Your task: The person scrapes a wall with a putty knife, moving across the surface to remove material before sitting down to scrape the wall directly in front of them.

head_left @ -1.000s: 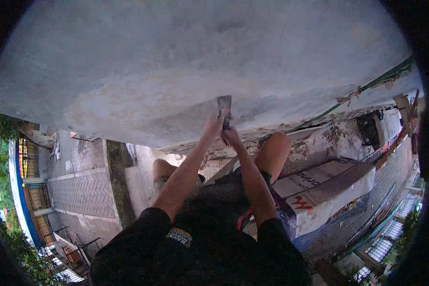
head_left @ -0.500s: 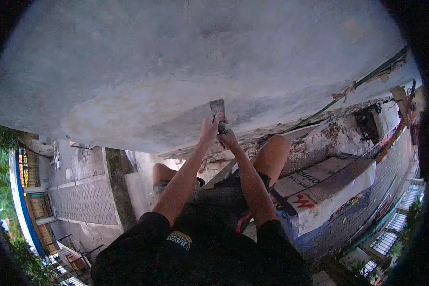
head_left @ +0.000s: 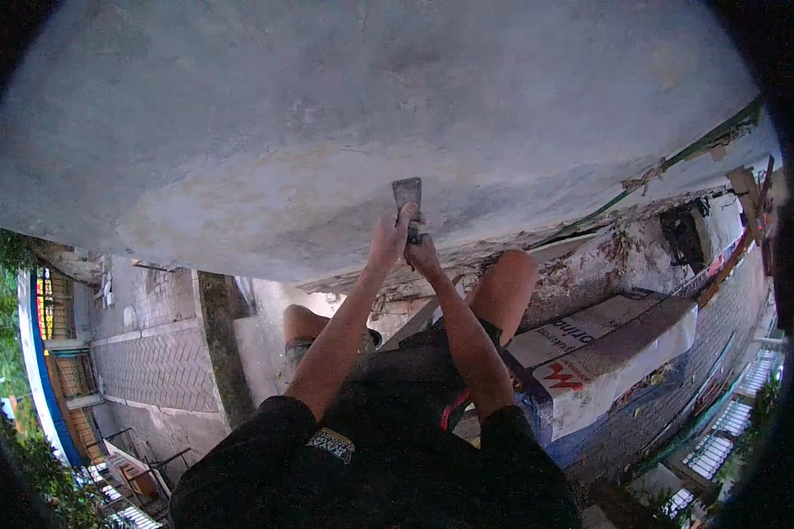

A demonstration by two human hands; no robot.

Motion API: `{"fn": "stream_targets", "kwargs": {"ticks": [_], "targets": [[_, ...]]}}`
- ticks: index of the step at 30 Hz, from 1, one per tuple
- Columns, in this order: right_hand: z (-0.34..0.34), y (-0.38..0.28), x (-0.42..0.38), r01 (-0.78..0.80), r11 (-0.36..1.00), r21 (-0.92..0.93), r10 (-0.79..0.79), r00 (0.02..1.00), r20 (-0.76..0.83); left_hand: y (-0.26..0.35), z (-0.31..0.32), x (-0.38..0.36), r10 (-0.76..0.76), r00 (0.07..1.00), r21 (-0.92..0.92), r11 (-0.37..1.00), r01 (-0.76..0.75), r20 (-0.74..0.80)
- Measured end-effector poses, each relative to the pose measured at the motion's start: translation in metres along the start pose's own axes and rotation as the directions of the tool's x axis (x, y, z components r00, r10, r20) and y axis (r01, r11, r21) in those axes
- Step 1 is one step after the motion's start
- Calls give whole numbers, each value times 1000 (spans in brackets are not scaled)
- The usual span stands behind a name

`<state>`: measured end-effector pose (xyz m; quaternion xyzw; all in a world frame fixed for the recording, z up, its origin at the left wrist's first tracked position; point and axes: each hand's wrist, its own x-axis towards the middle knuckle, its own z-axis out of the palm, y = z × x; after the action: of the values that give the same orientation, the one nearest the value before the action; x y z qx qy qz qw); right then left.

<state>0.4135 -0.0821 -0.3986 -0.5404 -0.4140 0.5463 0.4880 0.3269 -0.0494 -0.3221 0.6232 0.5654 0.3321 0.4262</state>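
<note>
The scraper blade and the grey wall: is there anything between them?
In the head view, nothing shows between the scraper blade and the grey wall; the blade lies against it.

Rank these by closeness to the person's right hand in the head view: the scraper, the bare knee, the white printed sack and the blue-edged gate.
From the right hand:
1. Scraper, in its grip, just above.
2. Bare knee, right of it.
3. White printed sack, lower right.
4. Blue-edged gate, far left.

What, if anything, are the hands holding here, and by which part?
Both the left hand and right hand grip a flat grey metal scraper by its handle end; its blade lies against the grey plastered wall.
</note>
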Motion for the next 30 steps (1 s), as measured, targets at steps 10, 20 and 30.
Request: {"fn": "stream_targets", "kwargs": {"ticks": [10, 20, 30], "targets": [[15, -6, -4, 19, 901, -434, 93, 967, 236, 4, -36, -27, -168, 976, -131, 980, 150, -139], [33, -10, 2, 157, 904, -397, -75, 974, 214, -8, -43, -18, -82, 974, -246, 969, 28, -212], [50, -1, 2, 367, 884, -291, -281, 912, 298, 15, -66, -28, -55, 990, -121, 992, 40, -128]]}}
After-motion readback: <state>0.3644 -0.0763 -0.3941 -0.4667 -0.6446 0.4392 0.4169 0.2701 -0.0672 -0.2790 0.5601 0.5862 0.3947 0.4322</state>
